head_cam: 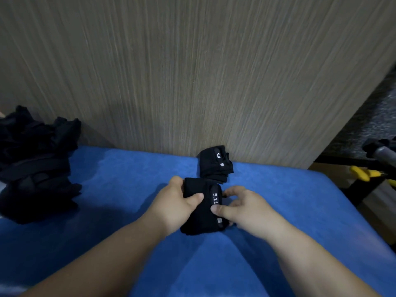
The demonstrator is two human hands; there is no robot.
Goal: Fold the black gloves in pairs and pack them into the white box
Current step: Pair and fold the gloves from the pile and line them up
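Note:
A folded pair of black gloves with a white "5.11" tag lies on the blue table in the middle. My left hand grips its left side, thumb on top. My right hand pinches its right edge, thumb pressing beside the tag. Just behind it, against the wall, sits a second folded black pair with the same tag. A loose heap of black gloves lies at the far left. No white box is in view.
A wood-grain panel rises directly behind the table. Off the table's right edge stand a dark frame, a yellow tool and a grey handle.

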